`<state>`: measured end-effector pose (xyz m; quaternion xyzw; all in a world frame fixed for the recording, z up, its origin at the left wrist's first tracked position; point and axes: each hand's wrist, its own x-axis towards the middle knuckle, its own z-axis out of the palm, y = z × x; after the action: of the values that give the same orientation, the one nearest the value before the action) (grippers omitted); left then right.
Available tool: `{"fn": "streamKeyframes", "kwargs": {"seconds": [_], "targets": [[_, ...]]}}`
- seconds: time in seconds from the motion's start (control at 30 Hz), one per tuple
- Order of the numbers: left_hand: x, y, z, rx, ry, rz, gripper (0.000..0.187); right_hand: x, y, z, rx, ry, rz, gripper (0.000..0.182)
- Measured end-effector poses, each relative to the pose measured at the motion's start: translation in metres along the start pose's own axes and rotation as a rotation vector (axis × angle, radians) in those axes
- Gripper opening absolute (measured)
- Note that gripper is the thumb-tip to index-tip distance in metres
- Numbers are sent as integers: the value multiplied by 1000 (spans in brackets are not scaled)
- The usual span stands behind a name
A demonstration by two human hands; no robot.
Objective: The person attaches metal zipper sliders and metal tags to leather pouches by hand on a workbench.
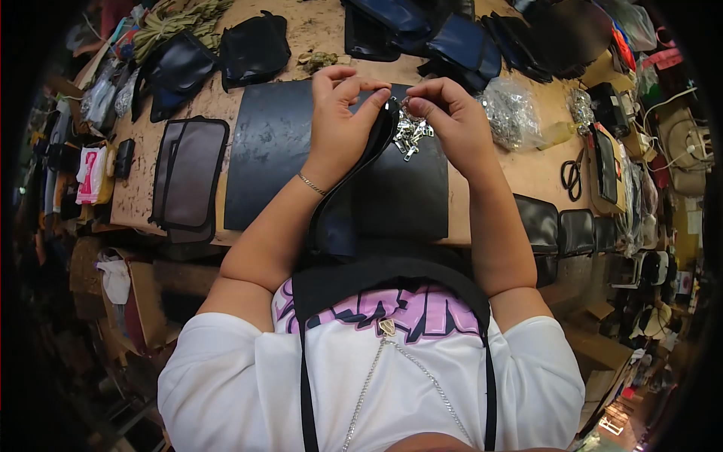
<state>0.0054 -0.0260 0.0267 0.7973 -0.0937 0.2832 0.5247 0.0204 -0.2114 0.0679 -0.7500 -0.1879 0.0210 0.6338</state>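
Note:
My left hand [339,124] pinches the upper end of a long black leather-like piece [346,192], which hangs down in a curve toward my apron. Close to that end, my right hand [452,120] has thumb and forefinger pressed together on something small, which I cannot make out. Between and just below my hands lies a pile of shiny silver zipper pulls [411,137]. They rest on a dark flat mat [260,151] on the table.
Black pouches [256,49] and blue ones [463,49] lie along the far side. Grey panels [188,173] are at left. A plastic bag of metal parts [512,113], black-handled scissors [571,179] and small black pouches [576,231] sit at right. Cardboard boxes [143,301] stand below the table.

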Motion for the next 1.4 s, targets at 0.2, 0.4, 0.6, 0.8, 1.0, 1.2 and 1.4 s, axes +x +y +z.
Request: {"fn": "streamKeyframes", "kwargs": {"seconds": [0.2,0.4,0.6,0.8,1.0,1.2,1.4], "targets": [[-2,8,5,-433,-148,-277,13,1,12,4,72,89,4,14],[-1,14,4,-366,-190,-184,17,-3,14,8,42,121,-24,15],[-2,15,5,-379,-204,-147,29,-7,9,11,-9,164,-56,15],[-3,14,4,-246,-153,-11,27,-9,7,13,-171,180,-157,11],[-5,13,0,-264,-178,-81,26,-11,7,14,-263,160,-208,13],[-3,5,2,-436,-165,-177,23,-3,30,1,-12,56,-97,31],[-5,-15,1,-622,-194,-231,24,5,54,-3,-300,-154,-344,35]]}}
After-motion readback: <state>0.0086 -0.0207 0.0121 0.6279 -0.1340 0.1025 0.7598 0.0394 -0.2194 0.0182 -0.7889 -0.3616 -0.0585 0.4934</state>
